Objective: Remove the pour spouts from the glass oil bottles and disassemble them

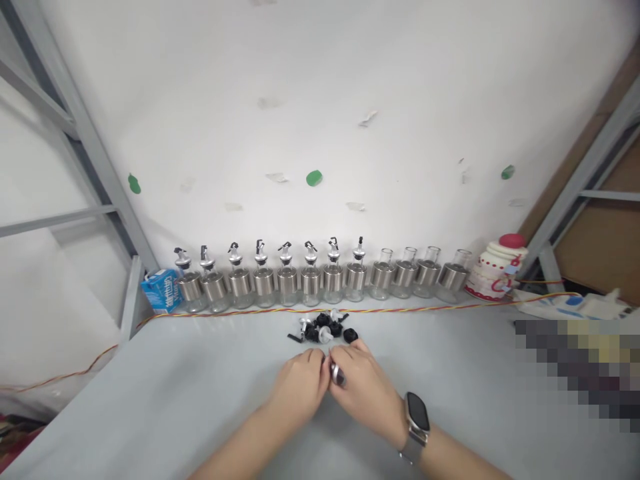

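Note:
My left hand (301, 381) and my right hand (364, 390) meet over the grey table, fingertips pressed together. In my right hand is a silver and black bottle pourer (339, 375), mostly covered by the fingers. The fingers of my left hand are closed against it; what they pinch is hidden. Just beyond the hands lies a small heap of loose pourer parts (325, 334), silver spouts and black stoppers. One black stopper (351, 335) sits at the right end of the heap, close to my right fingers.
Along the wall stands a row of glass bottles with steel bands, several with pourers (287, 253), several open-necked (384, 273). A blue carton (163, 292) stands at the left end, a cake-shaped jar (496, 268) at the right. A twisted wire (280, 309) crosses before the bottles.

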